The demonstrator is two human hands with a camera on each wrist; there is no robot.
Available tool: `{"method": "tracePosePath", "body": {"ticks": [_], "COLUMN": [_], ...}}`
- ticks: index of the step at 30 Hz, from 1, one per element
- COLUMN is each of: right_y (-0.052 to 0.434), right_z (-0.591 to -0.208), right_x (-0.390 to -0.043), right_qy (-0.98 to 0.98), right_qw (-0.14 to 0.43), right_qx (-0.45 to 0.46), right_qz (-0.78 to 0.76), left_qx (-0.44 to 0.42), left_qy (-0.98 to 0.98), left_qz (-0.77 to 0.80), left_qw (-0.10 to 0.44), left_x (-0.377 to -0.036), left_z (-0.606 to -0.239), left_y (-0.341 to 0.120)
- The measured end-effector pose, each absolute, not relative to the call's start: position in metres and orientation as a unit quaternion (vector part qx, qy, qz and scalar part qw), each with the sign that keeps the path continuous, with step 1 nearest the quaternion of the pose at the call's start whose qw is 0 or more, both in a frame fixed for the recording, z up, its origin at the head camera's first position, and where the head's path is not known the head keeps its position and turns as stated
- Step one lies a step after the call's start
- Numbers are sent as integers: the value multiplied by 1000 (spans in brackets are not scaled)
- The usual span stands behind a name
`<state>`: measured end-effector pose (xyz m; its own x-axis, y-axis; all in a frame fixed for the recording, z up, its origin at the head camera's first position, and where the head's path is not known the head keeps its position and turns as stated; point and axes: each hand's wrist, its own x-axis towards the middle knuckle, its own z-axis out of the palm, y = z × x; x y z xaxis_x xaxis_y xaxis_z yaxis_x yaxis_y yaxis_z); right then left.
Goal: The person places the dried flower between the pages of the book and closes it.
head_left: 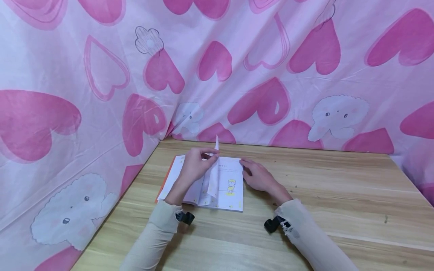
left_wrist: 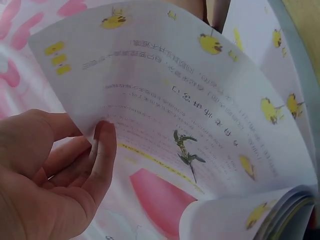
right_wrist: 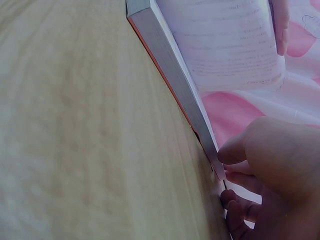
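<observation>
An open book (head_left: 235, 199) lies on the table, its right-hand page printed with a small yellow figure. One page (head_left: 213, 184) stands raised near the middle of the book. My left hand (head_left: 195, 165) pinches this page by its edge, thumb against fingers, as the left wrist view shows close up; text and yellow chicks cover the sheet (left_wrist: 150, 65). At the book's far right corner, my right hand (head_left: 260, 177) holds the edge. The right wrist view has its thumb and fingers (right_wrist: 239, 150) at the thick page block (right_wrist: 182, 87).
The wooden table (head_left: 322, 195) extends to the right and in front of the book. A pink heart-patterned cloth (head_left: 251, 94) hangs along the back and left sides. Each wrist carries a small black camera (head_left: 185, 217).
</observation>
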<state>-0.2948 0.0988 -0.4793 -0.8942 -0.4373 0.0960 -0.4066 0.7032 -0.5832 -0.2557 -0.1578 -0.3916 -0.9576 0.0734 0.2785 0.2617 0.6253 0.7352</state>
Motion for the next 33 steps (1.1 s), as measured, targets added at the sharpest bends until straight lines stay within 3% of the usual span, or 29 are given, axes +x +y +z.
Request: {"method": "tracePosePath", "body": {"ticks": [21, 33], "right_y": [98, 98], "right_z": [-478, -479], "right_x": [-293, -292], "right_qy": [920, 922], "right_qw": [16, 20], "right_qx": [-240, -233], "right_qz": [-310, -308], "left_qx": [-96, -9], "left_qy": [-902, -925], "left_qz": [-403, -346], "left_qw": [121, 157], "left_x": [-256, -259], "left_z": [-372, -371], "left_y": [-196, -207]}}
